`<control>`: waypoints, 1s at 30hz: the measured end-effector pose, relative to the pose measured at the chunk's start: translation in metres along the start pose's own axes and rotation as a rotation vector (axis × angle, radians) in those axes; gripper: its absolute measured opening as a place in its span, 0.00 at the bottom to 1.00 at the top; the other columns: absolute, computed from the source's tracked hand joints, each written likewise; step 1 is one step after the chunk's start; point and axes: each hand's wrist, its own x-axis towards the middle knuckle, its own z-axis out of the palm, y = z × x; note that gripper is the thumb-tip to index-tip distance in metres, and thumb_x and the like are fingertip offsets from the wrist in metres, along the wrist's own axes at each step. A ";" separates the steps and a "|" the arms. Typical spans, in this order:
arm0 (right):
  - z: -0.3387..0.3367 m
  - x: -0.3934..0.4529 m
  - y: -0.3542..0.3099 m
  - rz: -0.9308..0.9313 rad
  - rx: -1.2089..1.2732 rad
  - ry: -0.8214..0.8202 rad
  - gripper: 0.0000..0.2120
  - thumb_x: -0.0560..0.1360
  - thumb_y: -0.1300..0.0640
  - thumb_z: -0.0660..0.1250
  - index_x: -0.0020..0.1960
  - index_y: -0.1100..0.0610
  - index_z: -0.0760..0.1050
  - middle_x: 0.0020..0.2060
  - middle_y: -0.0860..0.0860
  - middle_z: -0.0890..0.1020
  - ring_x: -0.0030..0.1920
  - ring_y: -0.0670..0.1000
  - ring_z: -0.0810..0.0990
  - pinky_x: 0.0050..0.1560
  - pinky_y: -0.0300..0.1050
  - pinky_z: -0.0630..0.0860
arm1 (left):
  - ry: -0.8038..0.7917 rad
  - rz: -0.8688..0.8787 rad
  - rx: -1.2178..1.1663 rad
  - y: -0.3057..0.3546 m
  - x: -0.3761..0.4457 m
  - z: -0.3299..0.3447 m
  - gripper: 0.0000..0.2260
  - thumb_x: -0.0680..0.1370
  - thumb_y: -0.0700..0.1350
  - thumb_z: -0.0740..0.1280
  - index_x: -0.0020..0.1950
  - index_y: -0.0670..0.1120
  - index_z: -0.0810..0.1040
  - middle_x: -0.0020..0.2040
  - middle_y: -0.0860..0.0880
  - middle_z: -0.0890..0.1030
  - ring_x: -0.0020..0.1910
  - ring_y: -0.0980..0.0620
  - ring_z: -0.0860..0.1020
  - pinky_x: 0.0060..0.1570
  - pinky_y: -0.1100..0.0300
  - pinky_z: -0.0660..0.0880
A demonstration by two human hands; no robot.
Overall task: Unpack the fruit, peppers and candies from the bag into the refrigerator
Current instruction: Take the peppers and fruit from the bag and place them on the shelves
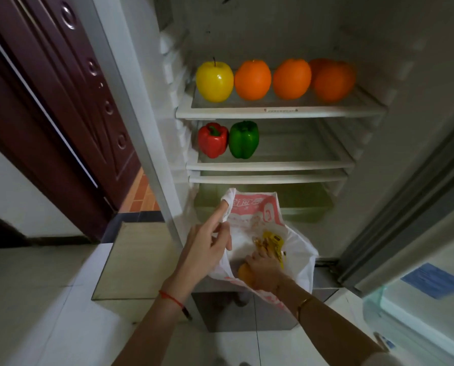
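Observation:
A white and red plastic bag hangs open in front of the refrigerator's lower part. My left hand pinches its left rim and holds it open. My right hand is inside the bag, closed over a yellow-orange pepper. Yellow candy packets lie just beyond my fingers in the bag. On the top shelf stand a yellow apple and three oranges. The second shelf holds a red pepper and a green pepper at its left end.
A pale crisper drawer sits behind the bag under a third shelf. The open refrigerator door stands at the right. A dark red room door is at the left, with tiled floor below.

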 end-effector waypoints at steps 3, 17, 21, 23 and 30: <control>0.001 0.004 0.001 0.006 0.011 0.009 0.39 0.69 0.34 0.42 0.68 0.56 0.68 0.69 0.58 0.71 0.78 0.61 0.53 0.76 0.65 0.39 | 0.014 0.026 0.015 -0.001 -0.001 -0.002 0.25 0.83 0.40 0.59 0.77 0.60 0.59 0.34 0.45 0.80 0.27 0.51 0.74 0.29 0.63 0.70; -0.178 -0.035 0.026 -0.009 0.996 0.512 0.22 0.72 0.47 0.72 0.62 0.53 0.71 0.50 0.47 0.77 0.47 0.46 0.78 0.40 0.31 0.74 | 0.135 0.096 0.029 0.006 0.022 0.003 0.31 0.83 0.41 0.59 0.65 0.79 0.53 0.37 0.41 0.79 0.29 0.54 0.75 0.29 0.65 0.72; -0.226 -0.038 0.044 0.090 1.088 0.793 0.20 0.75 0.49 0.70 0.62 0.56 0.71 0.50 0.49 0.77 0.47 0.46 0.77 0.43 0.35 0.75 | 0.143 0.119 0.024 0.010 0.030 0.006 0.32 0.83 0.40 0.59 0.64 0.80 0.55 0.35 0.42 0.80 0.27 0.59 0.73 0.29 0.64 0.72; -0.240 -0.027 0.053 0.176 1.046 0.899 0.24 0.71 0.45 0.72 0.61 0.57 0.72 0.54 0.54 0.77 0.51 0.52 0.78 0.50 0.46 0.77 | 0.138 0.124 0.023 0.012 0.032 0.008 0.35 0.83 0.40 0.59 0.62 0.84 0.54 0.35 0.42 0.80 0.26 0.60 0.72 0.29 0.64 0.72; -0.260 0.026 0.064 0.293 0.881 0.899 0.32 0.69 0.46 0.75 0.66 0.61 0.68 0.63 0.58 0.70 0.61 0.58 0.74 0.63 0.55 0.74 | 0.129 0.100 0.034 0.014 0.034 0.011 0.36 0.83 0.41 0.59 0.63 0.85 0.50 0.36 0.43 0.79 0.26 0.59 0.71 0.28 0.62 0.70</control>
